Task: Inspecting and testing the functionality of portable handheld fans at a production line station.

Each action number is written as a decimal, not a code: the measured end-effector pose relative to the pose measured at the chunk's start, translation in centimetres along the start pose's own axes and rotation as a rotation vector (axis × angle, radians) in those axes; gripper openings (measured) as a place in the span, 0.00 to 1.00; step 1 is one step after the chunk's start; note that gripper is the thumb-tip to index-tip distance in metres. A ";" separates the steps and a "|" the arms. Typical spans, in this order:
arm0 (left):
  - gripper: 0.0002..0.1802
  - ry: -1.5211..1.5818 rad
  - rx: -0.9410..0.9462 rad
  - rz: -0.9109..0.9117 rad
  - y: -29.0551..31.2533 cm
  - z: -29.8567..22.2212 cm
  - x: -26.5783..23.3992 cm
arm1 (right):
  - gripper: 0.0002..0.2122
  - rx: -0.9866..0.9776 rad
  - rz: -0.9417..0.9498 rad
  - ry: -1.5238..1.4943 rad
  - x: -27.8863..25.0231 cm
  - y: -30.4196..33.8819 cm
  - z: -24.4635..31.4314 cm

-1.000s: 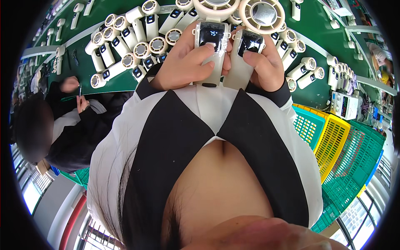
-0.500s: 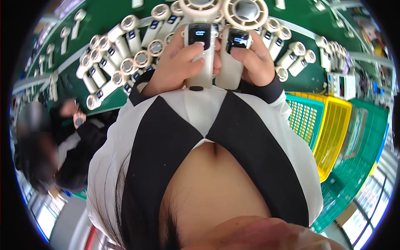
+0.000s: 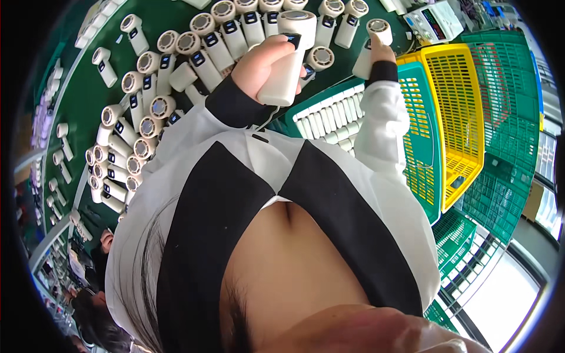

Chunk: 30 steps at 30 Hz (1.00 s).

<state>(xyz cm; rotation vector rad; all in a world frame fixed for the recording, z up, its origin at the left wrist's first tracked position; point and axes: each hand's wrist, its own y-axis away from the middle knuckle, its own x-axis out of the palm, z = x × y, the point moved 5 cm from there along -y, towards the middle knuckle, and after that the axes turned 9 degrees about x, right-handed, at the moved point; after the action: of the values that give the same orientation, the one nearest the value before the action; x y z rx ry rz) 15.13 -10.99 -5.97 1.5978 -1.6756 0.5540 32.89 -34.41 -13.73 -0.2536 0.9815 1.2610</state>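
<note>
Holding one white fan (image 3: 281,81), the left hand (image 3: 263,63) is pointing its round top (image 3: 296,23) away; farther right, the right hand (image 3: 382,50) is touching another fan (image 3: 363,60), grip unclear.

The right hand (image 3: 382,53) hides part of one fan (image 3: 378,25) (the left hand (image 3: 261,66) partly covers another fan (image 3: 282,82)).
</note>
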 end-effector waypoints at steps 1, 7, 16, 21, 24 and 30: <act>0.11 -0.040 0.011 0.010 -0.4 0.3 -0.1 | 0.25 0.061 -0.089 0.121 0.0 -2.5 -1.0; 0.10 -0.303 0.069 -0.074 0.1 0.7 -2.8 | 0.24 0.115 -0.144 0.237 3.1 -11.1 -3.1; 0.08 -1.117 0.414 -0.126 0.5 0.7 -1.8 | 0.21 -0.439 0.725 -0.495 5.4 13.2 4.4; 0.13 -1.485 0.344 0.036 0.5 1.3 -0.5 | 0.20 -0.165 0.676 -0.717 7.3 16.6 3.7; 0.17 -1.173 0.427 0.079 1.4 -0.1 -1.2 | 0.15 -0.018 0.469 -0.937 3.9 11.5 2.6; 0.15 -0.603 0.115 -0.143 5.0 -2.2 -7.0 | 0.19 -0.064 -0.241 0.096 -3.7 -5.3 2.3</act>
<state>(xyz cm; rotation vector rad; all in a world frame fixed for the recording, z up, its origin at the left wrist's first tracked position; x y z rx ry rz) 10.35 -4.09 -8.94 2.0916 -1.9518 0.0911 38.71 -37.20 -11.41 -0.4719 0.9623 1.0683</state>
